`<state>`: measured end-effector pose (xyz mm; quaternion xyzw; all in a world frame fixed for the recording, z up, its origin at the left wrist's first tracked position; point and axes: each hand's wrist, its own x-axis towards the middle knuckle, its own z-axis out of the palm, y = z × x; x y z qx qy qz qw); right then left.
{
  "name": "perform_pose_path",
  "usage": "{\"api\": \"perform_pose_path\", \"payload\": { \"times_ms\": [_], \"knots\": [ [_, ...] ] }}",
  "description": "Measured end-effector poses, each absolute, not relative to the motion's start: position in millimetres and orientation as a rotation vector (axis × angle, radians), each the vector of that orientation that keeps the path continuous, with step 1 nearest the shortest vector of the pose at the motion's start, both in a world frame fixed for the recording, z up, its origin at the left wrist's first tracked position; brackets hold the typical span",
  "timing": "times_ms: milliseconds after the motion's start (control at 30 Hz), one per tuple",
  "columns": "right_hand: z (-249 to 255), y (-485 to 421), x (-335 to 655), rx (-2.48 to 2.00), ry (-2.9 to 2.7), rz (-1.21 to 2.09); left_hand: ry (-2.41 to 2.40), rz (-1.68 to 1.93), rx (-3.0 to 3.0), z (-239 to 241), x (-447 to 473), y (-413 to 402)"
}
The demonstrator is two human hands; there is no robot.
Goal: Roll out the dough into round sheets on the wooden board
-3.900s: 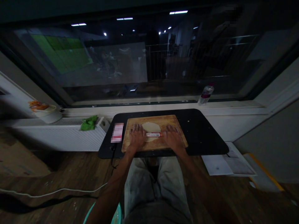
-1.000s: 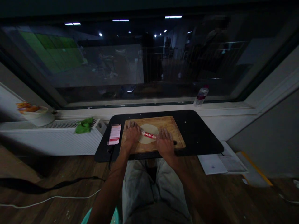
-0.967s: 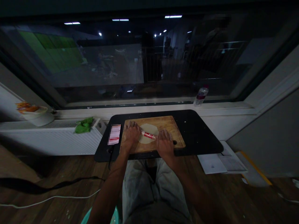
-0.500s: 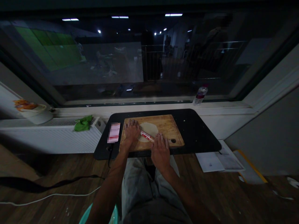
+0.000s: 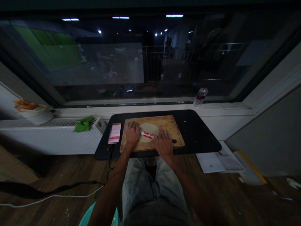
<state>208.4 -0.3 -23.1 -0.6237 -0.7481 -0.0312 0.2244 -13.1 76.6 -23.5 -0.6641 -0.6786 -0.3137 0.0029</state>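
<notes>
A round, flat sheet of pale dough [image 5: 147, 128] lies on a wooden cutting board [image 5: 164, 121]. Across it runs a rolling pin [image 5: 148, 135] with a red and white label, slanting down to the right. My left hand [image 5: 132, 131] bears on the pin's left end, its fingers curled over the board's left part. At the other end, my right hand [image 5: 164, 142] covers the pin, with fingers pointing forward. Both palms hide the ends of the pin.
The board rests on a black table [image 5: 197, 135]. A phone [image 5: 115, 133] with a cable lies at its left. Behind, a bottle [image 5: 201, 95] stands on the windowsill. A green cloth [image 5: 84, 124] and a white pot [image 5: 39, 115] sit on the radiator. A teal basin [image 5: 88, 216] is below.
My right hand has moved slightly right and forward. The pin has turned a little flatter across the dough, and my left hand has shifted only slightly.
</notes>
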Motion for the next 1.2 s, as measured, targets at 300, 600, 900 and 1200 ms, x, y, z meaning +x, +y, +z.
{"api": "perform_pose_path", "payload": {
  "times_ms": [300,600,900,1200],
  "knots": [
    [-28,-5,213,-1.631,-2.12,-0.107,-2.167,-1.039,-2.051,-22,-11,77],
    [-15,25,236,-1.607,-2.165,0.023,-2.268,-1.445,-1.79,-27,-17,74],
    [-14,70,253,-1.845,-1.876,0.103,-2.276,-0.995,-2.254,-14,-3,85],
    [-15,65,251,-1.865,-1.851,0.141,-2.206,-0.457,-2.462,6,14,111]
  ]
}}
